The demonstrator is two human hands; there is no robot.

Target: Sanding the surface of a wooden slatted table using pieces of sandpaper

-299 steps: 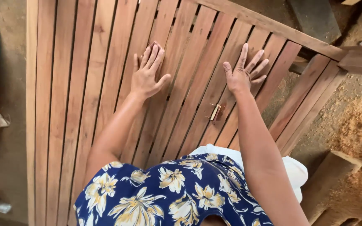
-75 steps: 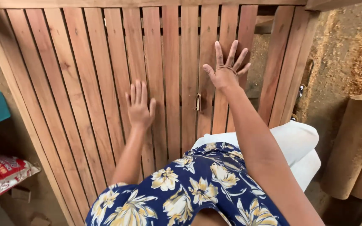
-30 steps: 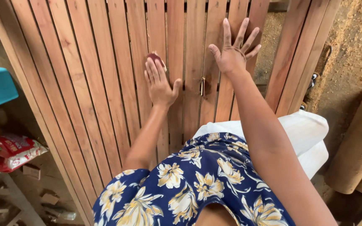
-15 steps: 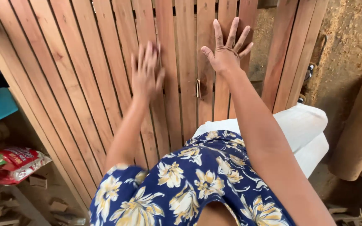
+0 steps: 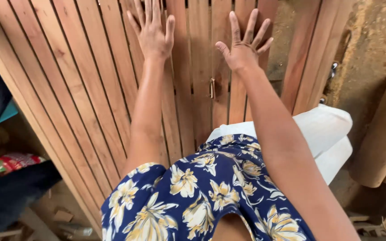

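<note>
On the slats: both hands are lying flat and spread against a slatted wooden panel [image 5: 81,85] that is filling most of the view.
Left hand: the left hand [image 5: 152,33] is pressing palm-down near the top edge of the view, fingers straight and splayed, closing on nothing; whether anything is lying under the palm I cannot tell.
Right hand: the right hand [image 5: 243,44] is resting just to the right of it, fingers fanned wide over two slats, likewise gripping nothing.
Between them and lower: a small metal latch [image 5: 211,87] is sitting on a slat below the gap between the two hands.
Panel position: it is stretching from the person's lap away to the top of the frame, its framing rail [image 5: 36,129] running down the left side.
Likely handling: the panel is looking stiff and fairly heavy, being many solid boards; its bare wood should be giving the palms good friction. The thin slats are probably flexing more than the rail, so the outer rail is looking like the sounder place to take hold.
Further out: a round log [image 5: 380,134] is standing at the right, sawdust [image 5: 380,31] is covering the ground beyond, and a red printed bag [image 5: 5,163] is lying at the left.
</note>
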